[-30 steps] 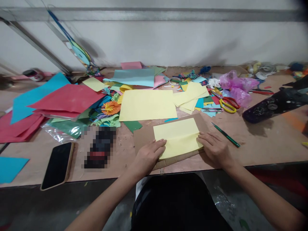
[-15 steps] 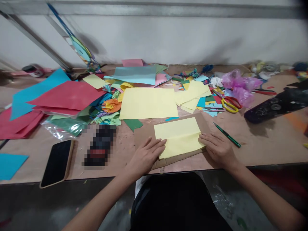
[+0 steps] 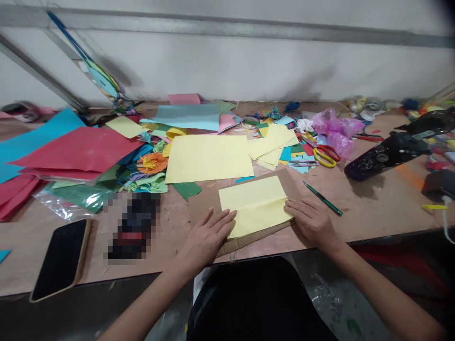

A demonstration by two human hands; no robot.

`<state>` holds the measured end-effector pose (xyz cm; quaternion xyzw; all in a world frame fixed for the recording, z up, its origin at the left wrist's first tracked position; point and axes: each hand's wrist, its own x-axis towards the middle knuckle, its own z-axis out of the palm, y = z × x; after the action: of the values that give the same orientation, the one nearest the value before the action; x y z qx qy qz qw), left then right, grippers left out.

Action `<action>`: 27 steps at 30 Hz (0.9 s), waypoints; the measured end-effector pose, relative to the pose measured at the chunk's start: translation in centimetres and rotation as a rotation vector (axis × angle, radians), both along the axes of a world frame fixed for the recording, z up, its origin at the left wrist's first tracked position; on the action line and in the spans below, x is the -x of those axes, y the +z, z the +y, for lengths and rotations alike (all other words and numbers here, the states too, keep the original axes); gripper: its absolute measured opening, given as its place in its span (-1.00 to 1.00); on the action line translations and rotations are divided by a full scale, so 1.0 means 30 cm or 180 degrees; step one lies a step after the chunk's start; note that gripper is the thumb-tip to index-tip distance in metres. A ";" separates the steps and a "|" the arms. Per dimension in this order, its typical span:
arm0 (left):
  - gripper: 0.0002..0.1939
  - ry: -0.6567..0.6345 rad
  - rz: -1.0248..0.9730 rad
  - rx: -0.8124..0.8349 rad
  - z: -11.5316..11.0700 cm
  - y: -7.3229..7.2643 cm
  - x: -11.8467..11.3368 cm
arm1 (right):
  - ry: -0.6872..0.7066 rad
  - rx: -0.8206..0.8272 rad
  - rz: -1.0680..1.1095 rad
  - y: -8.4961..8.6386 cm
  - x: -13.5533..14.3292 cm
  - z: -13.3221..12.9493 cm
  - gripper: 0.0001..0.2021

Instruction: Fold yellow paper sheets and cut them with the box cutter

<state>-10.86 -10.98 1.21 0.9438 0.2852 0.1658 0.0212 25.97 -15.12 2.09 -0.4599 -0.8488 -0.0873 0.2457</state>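
Brownish worktable stretches before a pale wall, coloured paper scattered beyond both hands. Between the left hand and the right hand lies a creased yellow sheet, resting on cardboard. The left hand is spread flat, fingertips on the sheet's left edge; the right lays extended fingers on the opposite edge, thumb hidden. Just beyond the right hand sits a green pen-like tool. The sheet looks light, thin and easily wrinkled, the cardboard stiffer; its side edges, under the fingertips, seem the best hold.
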 end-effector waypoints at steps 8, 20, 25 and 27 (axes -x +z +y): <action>-0.63 0.0096 0.0101 0.0327 -0.023 0.065 -0.010 | 0.0073 0.0040 0.0077 -0.004 -0.004 -0.001 -0.55; -0.84 0.0232 0.0317 -0.0071 0.027 0.085 -0.154 | 0.0101 0.0053 0.0109 -0.005 -0.004 0.000 -0.53; -0.81 -0.0003 0.0151 0.0006 0.055 0.060 -0.189 | 0.0112 0.0050 0.0019 0.004 -0.005 -0.003 -0.50; -0.83 -0.0056 0.0061 0.0066 0.053 0.053 -0.187 | 0.0107 0.0060 0.0020 0.005 -0.004 -0.004 -0.50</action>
<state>-5.25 -9.38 2.79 0.9475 0.2789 0.1536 0.0297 26.10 -15.25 2.25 -0.4481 -0.8564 -0.0737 0.2455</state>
